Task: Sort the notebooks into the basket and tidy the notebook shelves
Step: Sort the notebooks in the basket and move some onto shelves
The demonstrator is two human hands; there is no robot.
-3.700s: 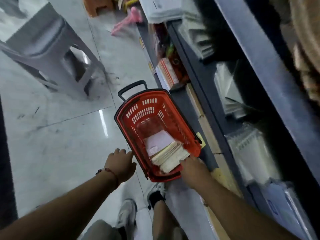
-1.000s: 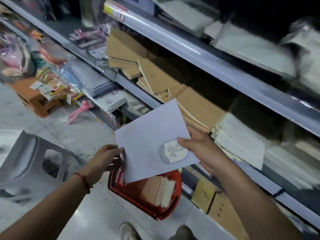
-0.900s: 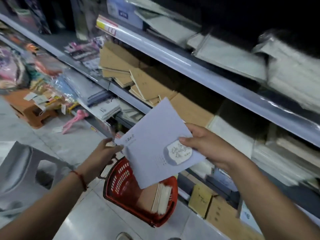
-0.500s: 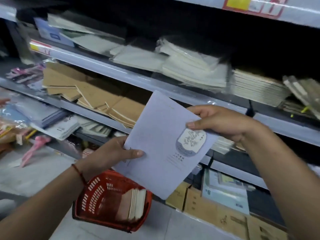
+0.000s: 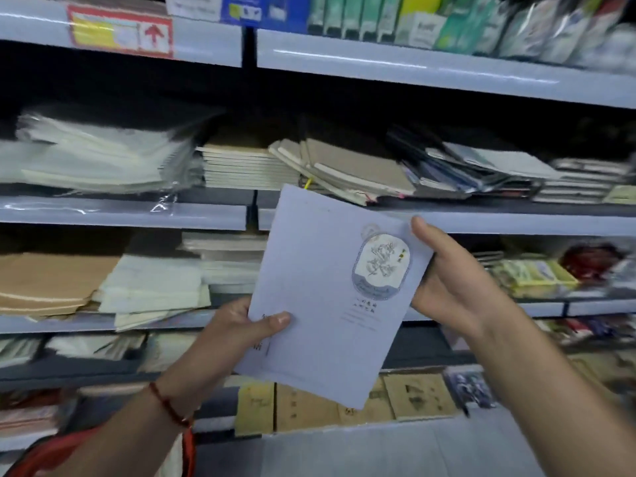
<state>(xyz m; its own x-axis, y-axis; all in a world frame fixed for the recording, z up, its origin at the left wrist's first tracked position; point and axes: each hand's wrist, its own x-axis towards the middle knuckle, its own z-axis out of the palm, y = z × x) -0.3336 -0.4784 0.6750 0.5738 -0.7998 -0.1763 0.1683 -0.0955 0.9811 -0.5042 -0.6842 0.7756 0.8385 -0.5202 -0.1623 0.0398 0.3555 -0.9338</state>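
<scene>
Basket: red rim at lower left, below the left arm. Left hand pinches the notebook at its lower-left edge, thumb on the cover. Notebook at centre frame, long axis tilted upper left to lower right. Right hand cups its upper-right edge, fingers behind. Shelves behind are crowded; room lies downward, likely toward the basket.

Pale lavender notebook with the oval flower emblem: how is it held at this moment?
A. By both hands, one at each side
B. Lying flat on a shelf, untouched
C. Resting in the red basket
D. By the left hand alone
A: the pale lavender notebook with the oval flower emblem is up in front of the shelves, the left hand pinching its lower left edge and the right hand gripping its right edge.
</scene>
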